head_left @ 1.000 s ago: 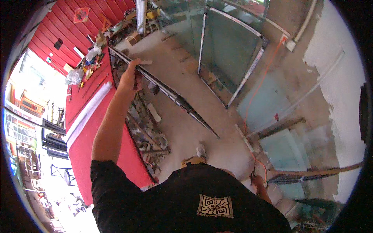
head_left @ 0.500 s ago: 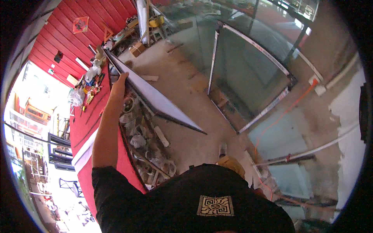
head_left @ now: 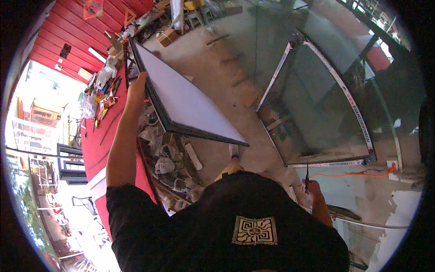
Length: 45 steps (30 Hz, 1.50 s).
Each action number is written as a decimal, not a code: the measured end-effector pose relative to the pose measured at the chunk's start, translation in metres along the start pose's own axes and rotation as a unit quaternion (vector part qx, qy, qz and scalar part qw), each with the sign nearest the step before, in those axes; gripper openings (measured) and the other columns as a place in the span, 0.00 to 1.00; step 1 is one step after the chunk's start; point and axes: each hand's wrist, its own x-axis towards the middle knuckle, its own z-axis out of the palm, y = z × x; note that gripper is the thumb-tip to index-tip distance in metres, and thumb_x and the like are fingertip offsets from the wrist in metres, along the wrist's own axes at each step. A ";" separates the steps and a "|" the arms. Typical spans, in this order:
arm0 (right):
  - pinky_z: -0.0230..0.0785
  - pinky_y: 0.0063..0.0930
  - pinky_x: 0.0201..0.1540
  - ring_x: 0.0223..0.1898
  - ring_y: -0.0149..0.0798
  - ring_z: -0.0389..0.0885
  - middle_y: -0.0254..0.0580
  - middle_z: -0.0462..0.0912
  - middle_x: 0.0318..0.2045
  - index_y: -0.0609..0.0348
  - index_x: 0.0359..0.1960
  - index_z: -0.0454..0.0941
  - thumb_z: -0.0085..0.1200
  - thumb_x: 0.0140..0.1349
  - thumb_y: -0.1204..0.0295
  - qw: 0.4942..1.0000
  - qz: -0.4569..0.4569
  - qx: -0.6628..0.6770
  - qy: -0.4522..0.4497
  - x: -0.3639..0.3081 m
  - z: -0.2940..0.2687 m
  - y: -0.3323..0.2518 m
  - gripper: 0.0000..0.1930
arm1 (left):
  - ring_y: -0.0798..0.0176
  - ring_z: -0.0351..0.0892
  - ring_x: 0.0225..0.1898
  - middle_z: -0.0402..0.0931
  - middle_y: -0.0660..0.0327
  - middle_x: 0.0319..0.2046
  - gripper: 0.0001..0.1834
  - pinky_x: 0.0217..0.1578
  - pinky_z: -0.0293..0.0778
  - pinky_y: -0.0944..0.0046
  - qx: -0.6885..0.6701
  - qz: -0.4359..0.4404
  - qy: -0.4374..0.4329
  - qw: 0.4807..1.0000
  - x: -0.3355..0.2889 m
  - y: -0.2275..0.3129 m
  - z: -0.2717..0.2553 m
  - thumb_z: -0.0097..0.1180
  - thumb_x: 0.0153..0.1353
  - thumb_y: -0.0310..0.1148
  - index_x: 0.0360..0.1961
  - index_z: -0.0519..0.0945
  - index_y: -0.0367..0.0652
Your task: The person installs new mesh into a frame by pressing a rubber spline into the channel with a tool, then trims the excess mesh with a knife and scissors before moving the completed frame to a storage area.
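Note:
My left hand [head_left: 138, 85] is closed round the upper edge of a black-framed panel [head_left: 186, 97] with a whitish face. The panel leans at a slant beside the red-covered workbench [head_left: 105, 144], its lower corner pointing toward my foot. Low on the right, my right hand [head_left: 312, 189] is closed on a thin, dark, pointed hand tool [head_left: 307, 171], whose exact kind is too small to make out. Beyond that hand stands a large rectangular frame [head_left: 360, 120] with white printed film on its bars, in front of glass sheets.
Tools and plastic bags [head_left: 106, 75] lie at the bench's far end. Bagged odds and ends [head_left: 164, 165] fill the space under its edge. An orange cord [head_left: 353, 174] runs to a wall socket on the right. A cardboard box [head_left: 166, 37] sits on the floor farther off.
My right hand has come up into view with the dark tool. The panel has turned so more of its whitish face shows. The view has shifted, and the large frame appears farther right.

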 end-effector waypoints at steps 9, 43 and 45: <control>0.77 0.41 0.28 0.23 0.41 0.86 0.51 0.88 0.31 0.54 0.60 0.86 0.59 0.78 0.52 0.909 0.306 0.265 -0.097 0.036 0.033 -0.120 0.22 | 0.60 0.82 0.32 0.84 0.58 0.30 0.33 0.34 0.75 0.57 0.044 0.074 -0.048 0.995 0.171 0.069 0.098 0.60 0.64 0.59 0.37 0.88 0.32; 0.81 0.40 0.40 0.33 0.41 0.89 0.49 0.92 0.41 0.58 0.66 0.83 0.52 0.81 0.54 0.941 0.262 0.191 -0.093 0.234 -0.168 -0.341 0.24 | 0.46 0.91 0.34 0.88 0.49 0.28 0.46 0.54 0.80 0.45 0.125 0.153 -0.346 0.917 0.453 0.249 0.611 0.27 0.81 0.66 0.43 0.86 0.32; 0.81 0.40 0.40 0.34 0.42 0.89 0.49 0.92 0.41 0.58 0.65 0.83 0.52 0.80 0.53 0.939 0.268 0.195 -0.091 0.241 -0.178 -0.346 0.25 | 0.51 0.90 0.29 0.86 0.50 0.27 0.40 0.46 0.83 0.49 0.063 0.133 -0.315 0.938 0.430 0.251 0.607 0.35 0.82 0.63 0.44 0.84 0.32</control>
